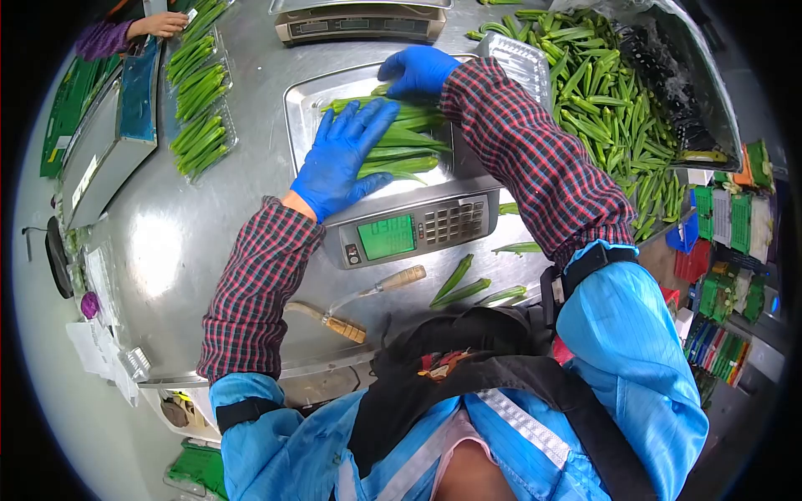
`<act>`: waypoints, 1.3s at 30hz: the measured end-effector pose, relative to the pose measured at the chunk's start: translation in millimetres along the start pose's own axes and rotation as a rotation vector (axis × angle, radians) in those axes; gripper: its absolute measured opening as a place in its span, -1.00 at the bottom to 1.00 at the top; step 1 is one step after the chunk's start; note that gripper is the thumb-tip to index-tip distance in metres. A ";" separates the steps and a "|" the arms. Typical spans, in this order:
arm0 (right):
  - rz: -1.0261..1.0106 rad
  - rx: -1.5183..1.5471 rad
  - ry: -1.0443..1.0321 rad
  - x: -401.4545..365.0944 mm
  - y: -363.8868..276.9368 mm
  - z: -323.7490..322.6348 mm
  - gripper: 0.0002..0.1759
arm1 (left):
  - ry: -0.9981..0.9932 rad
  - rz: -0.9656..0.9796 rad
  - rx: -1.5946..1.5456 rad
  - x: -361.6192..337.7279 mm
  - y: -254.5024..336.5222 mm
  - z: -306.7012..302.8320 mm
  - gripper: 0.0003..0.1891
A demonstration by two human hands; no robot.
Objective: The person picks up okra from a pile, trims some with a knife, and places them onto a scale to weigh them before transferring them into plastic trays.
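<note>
Several green okra pods [405, 159] lie side by side on the steel pan [299, 125] of a digital scale [418, 231]; a clear tray seems to be under them. My left hand [347, 154], in a blue glove, rests over their left ends with its fingers spread. At the far side of the pods my right hand [422, 71], also blue-gloved, is curved with thumb and fingers apart, close to the topmost pods. Part of the okra is hidden beneath both hands. The scale's green display is lit, its digits blurred.
Loose okra [585, 92] is heaped at the right beside a lined crate [727, 108]. Clear empty trays [518, 63] stand near my right forearm. Filled okra packs [199, 108] line the left, near another person's hand [167, 23]. A wooden-handled tool [338, 326] and stray pods [459, 288] lie in front.
</note>
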State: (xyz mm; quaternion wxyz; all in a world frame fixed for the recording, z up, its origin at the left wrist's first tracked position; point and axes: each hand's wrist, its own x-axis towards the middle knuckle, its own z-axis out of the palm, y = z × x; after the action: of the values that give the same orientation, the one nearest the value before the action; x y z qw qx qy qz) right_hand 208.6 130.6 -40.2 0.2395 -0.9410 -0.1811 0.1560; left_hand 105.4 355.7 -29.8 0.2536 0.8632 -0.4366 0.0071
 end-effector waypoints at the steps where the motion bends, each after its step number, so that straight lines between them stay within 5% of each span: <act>1: -0.022 0.077 -0.032 -2.8 -2.9 -1.5 -0.58 | 0.007 0.001 -0.001 0.2 1.3 1.1 -0.21; 7: 0.091 0.024 0.041 -13.6 8.9 4.7 -0.56 | -0.106 -0.008 0.099 2.9 4.8 2.6 -0.18; 13: 0.142 0.230 -0.106 -25.4 31.3 6.2 -0.66 | 0.159 -0.076 0.011 -22.6 6.3 -12.5 -0.27; 15: 0.103 0.113 0.007 -33.4 38.0 10.5 -0.69 | 0.301 -0.135 -0.098 -46.6 2.3 -21.0 -0.34; 19: -0.016 0.452 0.468 -59.0 52.5 -6.2 -0.79 | 0.458 -0.325 -0.025 -103.8 22.0 -45.1 -0.42; 23: -0.100 0.516 0.539 -114.8 73.8 -45.2 -0.78 | 0.528 -0.470 -0.137 -155.1 25.1 -49.8 -0.49; 27: 0.057 0.472 0.497 -156.0 83.8 -55.8 -0.73 | 0.593 -0.525 -0.189 -161.5 41.7 -45.3 -0.52; 39: 0.019 0.451 0.353 -156.7 83.5 -20.7 -0.73 | 0.572 -0.552 -0.209 -158.6 61.4 -39.6 -0.56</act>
State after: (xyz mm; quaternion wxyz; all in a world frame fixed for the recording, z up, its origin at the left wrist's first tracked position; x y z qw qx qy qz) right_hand 99.9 -11.1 -32.8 0.4692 -0.8782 -0.0884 0.0287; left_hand -30.9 462.2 -5.9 0.4433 0.8808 -0.0986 0.1343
